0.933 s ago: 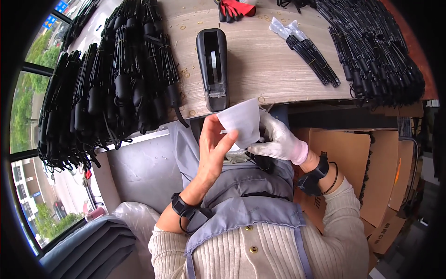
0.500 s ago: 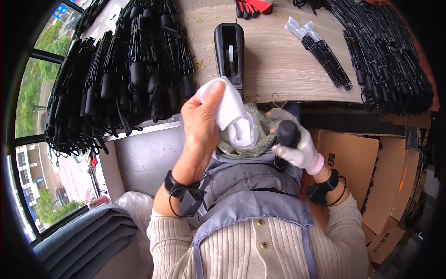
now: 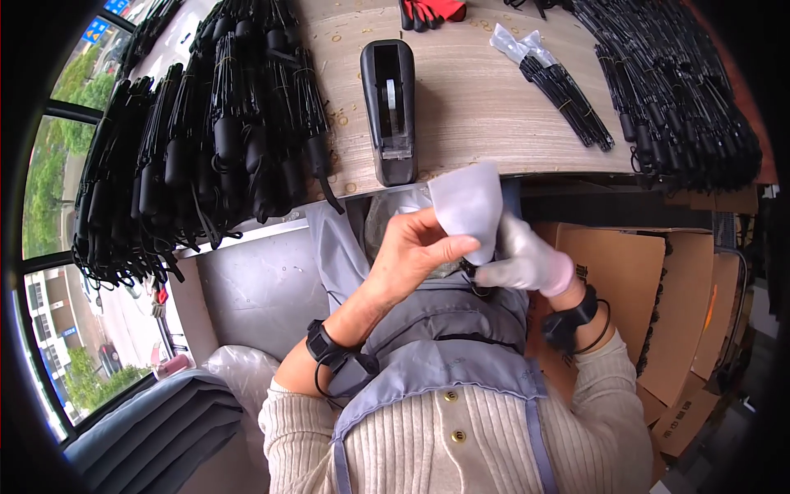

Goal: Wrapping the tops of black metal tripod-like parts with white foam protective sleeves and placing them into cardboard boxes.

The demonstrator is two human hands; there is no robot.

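In front of my lap, my left hand (image 3: 420, 255) pinches the lower edge of a thin white plastic sleeve (image 3: 467, 206) between thumb and fingers. My right hand (image 3: 527, 262), in a white glove, curls around the other side of the sleeve. The black umbrella handle it grips is mostly hidden behind the white film; a small dark part (image 3: 470, 268) shows below, by the glove's thumb. Beyond the hands, a black tape dispenser (image 3: 388, 115) stands on the table.
Black umbrella frames (image 3: 226, 107) are heaped on the left, with another pile (image 3: 675, 99) at right. A small bundle (image 3: 568, 99) in clear plastic and red-black gloves (image 3: 432, 12) lie on the wooden table (image 3: 477, 107). Cardboard boxes (image 3: 617, 288) stand at right.
My left hand has moved right and down with the white sleeve, bringing it over the umbrella handle. The handle, in plain sight before, is now mostly covered.
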